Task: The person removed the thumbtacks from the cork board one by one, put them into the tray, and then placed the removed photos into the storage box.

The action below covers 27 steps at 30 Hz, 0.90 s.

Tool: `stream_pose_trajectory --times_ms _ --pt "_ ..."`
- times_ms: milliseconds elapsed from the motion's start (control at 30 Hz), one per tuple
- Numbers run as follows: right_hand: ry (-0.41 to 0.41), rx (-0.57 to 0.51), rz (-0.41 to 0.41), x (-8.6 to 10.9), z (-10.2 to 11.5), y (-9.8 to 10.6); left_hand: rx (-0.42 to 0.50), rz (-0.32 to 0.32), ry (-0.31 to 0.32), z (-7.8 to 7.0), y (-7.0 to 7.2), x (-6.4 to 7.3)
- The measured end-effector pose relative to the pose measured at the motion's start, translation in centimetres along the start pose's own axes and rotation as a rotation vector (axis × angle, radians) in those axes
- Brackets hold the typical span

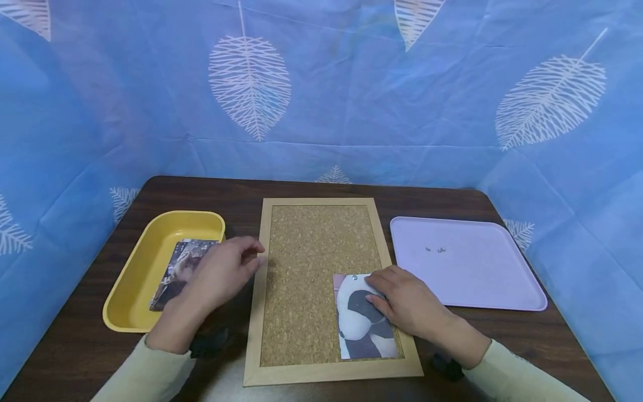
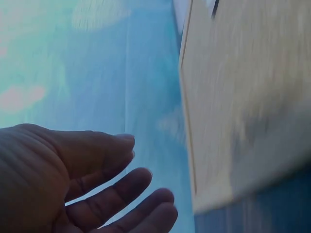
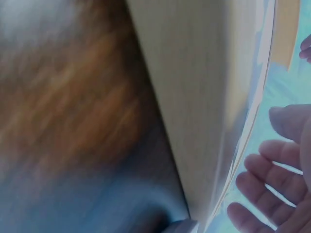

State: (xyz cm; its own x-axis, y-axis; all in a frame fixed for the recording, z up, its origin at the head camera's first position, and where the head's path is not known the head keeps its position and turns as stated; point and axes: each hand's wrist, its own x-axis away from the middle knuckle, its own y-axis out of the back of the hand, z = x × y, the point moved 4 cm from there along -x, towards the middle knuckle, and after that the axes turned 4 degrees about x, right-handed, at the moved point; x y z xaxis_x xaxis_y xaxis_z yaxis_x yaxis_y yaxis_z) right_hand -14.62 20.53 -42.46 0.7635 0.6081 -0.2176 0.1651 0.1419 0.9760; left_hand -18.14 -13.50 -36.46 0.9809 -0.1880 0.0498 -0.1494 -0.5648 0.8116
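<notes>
A wood-framed cork board [image 1: 311,290] lies on the dark table. On its lower right part rests a photo [image 1: 361,326] of a grey and white plush-like figure, with a small shiny pin [image 1: 354,277] near its top edge. My right hand [image 1: 404,296] is over the photo's upper right side and the frame, fingers relaxed; in the right wrist view the fingers [image 3: 265,182] are spread and hold nothing. Beside the board's left edge hovers my left hand [image 1: 221,273], empty, its fingers loosely bent, as the left wrist view also shows.
At the left a yellow tray [image 1: 120,301] holds a dark printed photo [image 1: 173,279], partly behind the left forearm. A pale purple tray [image 1: 482,268] at the right carries several small metallic pins [image 1: 441,250]. Blue leaf-patterned cloth [image 1: 351,100] hangs around the table.
</notes>
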Motion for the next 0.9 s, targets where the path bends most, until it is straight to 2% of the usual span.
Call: stream_pose_trajectory --times_ms 100,267,400,500,600,700,900 --pt "-0.034 0.019 -0.007 0.0 -0.5 0.0 -0.057 -0.003 -0.108 -2.2 -2.5 0.3" --pt "-0.051 0.027 -0.008 0.1 -0.9 -0.2 -0.121 0.038 -0.31 -5.0 -6.4 0.6" --pt "-0.064 0.021 0.009 0.1 -0.9 -0.3 -0.213 0.091 -0.428 -6.4 -8.8 0.8" --pt "-0.077 0.022 0.033 0.2 -0.8 -0.5 -0.305 0.118 -0.497 -7.0 -10.1 0.8" --pt "-0.085 0.023 0.051 0.2 -0.8 -0.6 -0.387 0.172 -0.523 -7.1 -11.1 0.9" --pt "-0.081 0.023 0.056 0.2 -0.7 -0.6 -0.435 0.247 -0.517 -7.0 -12.1 0.9" --pt "-0.049 0.028 0.048 0.3 -0.6 -0.7 -0.434 0.361 -0.487 -6.8 -13.6 1.1"
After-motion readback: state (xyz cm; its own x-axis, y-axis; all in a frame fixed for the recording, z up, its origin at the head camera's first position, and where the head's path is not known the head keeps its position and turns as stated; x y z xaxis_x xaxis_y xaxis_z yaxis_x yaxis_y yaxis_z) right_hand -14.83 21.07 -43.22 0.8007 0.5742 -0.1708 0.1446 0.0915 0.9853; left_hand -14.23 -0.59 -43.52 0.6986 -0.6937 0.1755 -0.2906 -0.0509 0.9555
